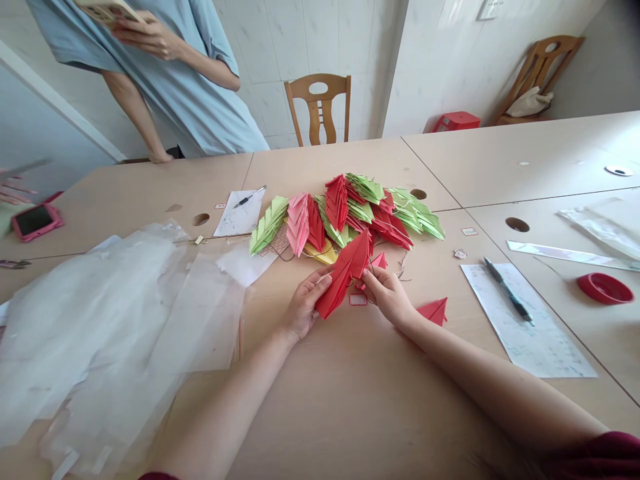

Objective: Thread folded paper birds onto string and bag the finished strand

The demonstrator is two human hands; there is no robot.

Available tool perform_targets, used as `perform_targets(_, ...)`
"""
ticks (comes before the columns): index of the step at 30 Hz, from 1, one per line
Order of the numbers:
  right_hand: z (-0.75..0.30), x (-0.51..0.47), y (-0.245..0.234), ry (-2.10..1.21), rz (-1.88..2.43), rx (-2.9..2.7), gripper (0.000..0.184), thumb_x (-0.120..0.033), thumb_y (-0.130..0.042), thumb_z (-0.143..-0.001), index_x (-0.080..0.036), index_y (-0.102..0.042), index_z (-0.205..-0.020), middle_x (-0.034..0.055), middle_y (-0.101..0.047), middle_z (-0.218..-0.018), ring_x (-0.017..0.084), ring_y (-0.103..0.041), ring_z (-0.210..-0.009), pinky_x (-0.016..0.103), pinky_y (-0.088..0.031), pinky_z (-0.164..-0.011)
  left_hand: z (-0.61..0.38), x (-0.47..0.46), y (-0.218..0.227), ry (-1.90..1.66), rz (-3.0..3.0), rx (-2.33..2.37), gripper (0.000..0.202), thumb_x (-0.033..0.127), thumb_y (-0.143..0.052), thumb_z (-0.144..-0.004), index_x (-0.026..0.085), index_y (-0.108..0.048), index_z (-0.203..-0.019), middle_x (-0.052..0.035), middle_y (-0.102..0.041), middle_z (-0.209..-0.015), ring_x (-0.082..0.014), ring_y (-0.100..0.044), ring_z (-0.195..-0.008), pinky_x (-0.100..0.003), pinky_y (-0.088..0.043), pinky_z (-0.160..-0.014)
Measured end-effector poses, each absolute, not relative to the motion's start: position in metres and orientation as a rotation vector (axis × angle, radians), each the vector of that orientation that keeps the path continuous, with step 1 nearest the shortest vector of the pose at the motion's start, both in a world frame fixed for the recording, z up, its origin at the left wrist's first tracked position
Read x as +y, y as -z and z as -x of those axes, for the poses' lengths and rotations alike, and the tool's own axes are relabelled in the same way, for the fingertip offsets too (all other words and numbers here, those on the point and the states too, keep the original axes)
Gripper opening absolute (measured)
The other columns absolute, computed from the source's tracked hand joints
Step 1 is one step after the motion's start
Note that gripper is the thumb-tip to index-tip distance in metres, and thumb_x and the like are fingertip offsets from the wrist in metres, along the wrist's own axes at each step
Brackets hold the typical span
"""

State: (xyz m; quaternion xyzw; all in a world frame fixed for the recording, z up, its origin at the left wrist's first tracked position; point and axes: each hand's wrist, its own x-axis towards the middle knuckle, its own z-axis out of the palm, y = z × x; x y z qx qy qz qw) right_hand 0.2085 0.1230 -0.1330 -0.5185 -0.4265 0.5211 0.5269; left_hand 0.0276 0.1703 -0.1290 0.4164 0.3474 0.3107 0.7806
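A red folded-paper piece (345,275) with layered pleats is held above the table between both hands. My left hand (306,300) is closed round its lower left end, thumb on top. At its right edge, my right hand (385,290) pinches the paper with the fingertips; whether a string is also in that pinch I cannot tell. Just beyond lies a pile of similar pleated pieces: green ones (270,223), a pink one (299,223) and red ones (393,227), with strings among them. A small red folded triangle (434,311) rests by my right forearm.
Translucent plastic bags (115,313) cover the left of the table (330,413). A written sheet (555,350) with a pen (510,292) and a red tape ring (605,289) lie right. Across the table stand a person in blue (200,113) holding a phone and a wooden chair (320,110).
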Motion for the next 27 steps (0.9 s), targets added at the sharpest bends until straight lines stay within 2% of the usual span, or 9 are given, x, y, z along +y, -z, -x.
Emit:
perform_targets(3,-0.206,0.121,0.129,-1.296,1.204,-0.947,0.042,-0.059,-0.056,-0.083,-0.017,-0.055,-0.075,-0.0042,-0.044,-0.06,0.006,-0.028,-0.047,0.021,-0.023,-0.044,-0.028,0.17,0.129,-0.661,-0.905,0.782,0.048,0.04,-0.07,-0.081,0.022,-0.058,-0.125,-0.004,-0.07,-0.091,-0.0096,-0.059,-0.069,-0.017,-0.038,-0.056)
perform_targets(6,-0.205,0.12,0.124,-1.367,1.205,-0.856,0.042,-0.056,-0.056,-0.084,-0.017,-0.054,-0.071,-0.0073,-0.033,-0.051,0.006,-0.022,-0.044,0.021,-0.02,-0.043,-0.029,0.169,0.127,-0.65,-0.903,0.815,0.05,0.038,-0.074,-0.078,0.023,-0.059,-0.123,-0.0029,-0.071,-0.089,-0.0088,-0.059,-0.065,-0.017,-0.038,-0.055)
perform_targets(11,-0.207,0.121,0.124,-1.389,1.179,-0.825,0.042,-0.052,-0.054,-0.086,-0.017,-0.051,-0.064,-0.0091,-0.024,-0.045,0.005,-0.018,-0.042,0.023,-0.015,-0.043,-0.029,0.169,0.125,-0.648,-0.909,0.778,0.057,0.033,-0.077,-0.075,0.02,-0.058,-0.127,-0.0069,-0.072,-0.098,-0.0137,-0.064,-0.076,-0.021,-0.044,-0.065)
perform_targets(18,-0.205,0.12,0.123,-1.321,1.22,-0.847,0.045,-0.058,-0.059,-0.081,-0.016,-0.055,-0.067,-0.0061,-0.037,-0.051,0.006,-0.023,-0.044,0.021,-0.022,-0.043,-0.026,0.17,0.125,-0.598,-0.908,0.779,0.06,0.033,-0.076,-0.076,0.021,-0.054,-0.131,-0.0066,-0.071,-0.099,-0.0109,-0.062,-0.068,-0.018,-0.043,-0.059)
perform_targets(23,-0.207,0.121,0.131,-1.202,1.275,-0.935,0.045,-0.058,-0.056,-0.083,-0.015,-0.059,-0.071,-0.0004,-0.052,-0.063,0.007,-0.031,-0.049,0.022,-0.027,-0.046,-0.026,0.171,0.125,-0.596,-0.903,0.716,0.058,0.033,-0.072,-0.08,0.021,-0.053,-0.133,-0.0038,-0.07,-0.086,-0.0072,-0.057,-0.059,-0.017,-0.043,-0.058)
perform_targets(27,-0.209,0.122,0.133,-1.171,1.319,-0.942,0.045,-0.058,-0.054,-0.085,-0.015,-0.06,-0.072,-0.0014,-0.049,-0.059,0.008,-0.031,-0.048,0.022,-0.025,-0.045,-0.026,0.171,0.126,-0.585,-0.873,0.732,0.061,0.032,-0.074,-0.078,0.021,-0.052,-0.134,-0.0045,-0.07,-0.088,-0.0078,-0.058,-0.06,-0.016,-0.041,-0.054)
